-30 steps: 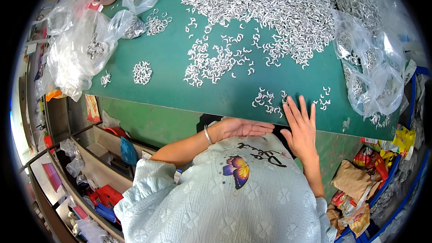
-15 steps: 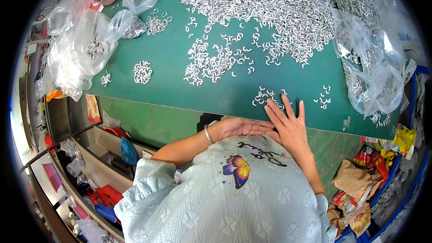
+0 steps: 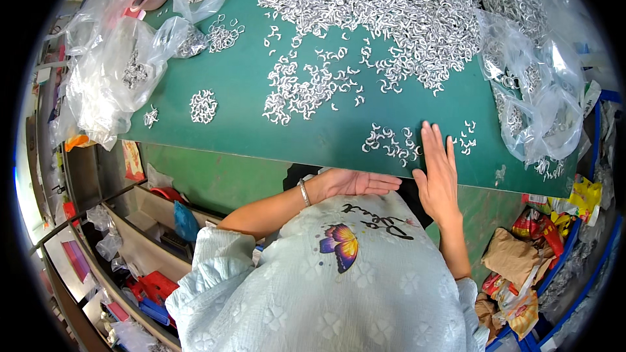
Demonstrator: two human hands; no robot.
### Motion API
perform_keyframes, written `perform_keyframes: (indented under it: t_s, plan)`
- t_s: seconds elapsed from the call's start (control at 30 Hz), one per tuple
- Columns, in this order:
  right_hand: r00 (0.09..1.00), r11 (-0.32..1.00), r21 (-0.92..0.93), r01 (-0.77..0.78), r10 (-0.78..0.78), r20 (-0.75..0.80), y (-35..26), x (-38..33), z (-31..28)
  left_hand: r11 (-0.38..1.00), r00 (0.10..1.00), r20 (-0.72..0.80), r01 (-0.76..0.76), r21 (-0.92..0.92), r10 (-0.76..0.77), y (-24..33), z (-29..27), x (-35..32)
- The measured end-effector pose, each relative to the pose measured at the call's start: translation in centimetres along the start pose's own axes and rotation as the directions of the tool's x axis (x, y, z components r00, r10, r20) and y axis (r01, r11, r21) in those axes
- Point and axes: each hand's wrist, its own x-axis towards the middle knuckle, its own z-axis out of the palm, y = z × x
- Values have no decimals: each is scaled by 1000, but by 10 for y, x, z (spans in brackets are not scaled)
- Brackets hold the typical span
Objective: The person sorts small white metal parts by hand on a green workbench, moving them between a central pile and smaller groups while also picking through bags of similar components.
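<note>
On the green tabletop lies a small group of silvery, curved metal pieces (image 3: 392, 144), close to the front edge. My right hand (image 3: 438, 173) rests at the right side of this group, fingers stretched and thumb apart, holding nothing. Just below the table edge, my left hand (image 3: 358, 182) lies palm up with its fingers extended, nothing in it. A few more curved pieces (image 3: 467, 138) lie right of my right hand. Farther back is a looser cluster (image 3: 300, 88), and behind it a large heap (image 3: 385, 13) of the same pieces.
Clear plastic bags of metal parts stand at the left (image 3: 130, 72) and right (image 3: 535, 85) of the table. Small piles sit at left, one round (image 3: 203, 106), one of rings (image 3: 225, 34). Below are a drawer unit (image 3: 147, 228) and a brown paper bag (image 3: 515, 254).
My right hand has moved right, off the small group of curved pieces to its right side, uncovering it. My left hand stays palm up below the edge.
</note>
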Motion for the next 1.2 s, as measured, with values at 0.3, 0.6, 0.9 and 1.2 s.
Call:
perform_keyframes:
  t_s: [0.3, 0.6, 0.9, 1.2]
  plan:
    - [997, 997, 10, 76, -77, 7, -13, 21, 16, 999, 996, 79, -33, -14, 34, -3, -4, 6]
    - [921, 936, -96, 339, -309, 236, -22, 49, 26, 991, 987, 142, -59, -121, 76, -7, -14, 5]
    - [783, 850, 167, 499, -525, 333, -24, 8, 35, 811, 946, 281, 36, -584, 160, -31, -56, 16]
    - [825, 762, 347, 547, -560, -72, -21, 6, 44, 978, 842, -520, -39, 205, 142, -14, -15, -26]
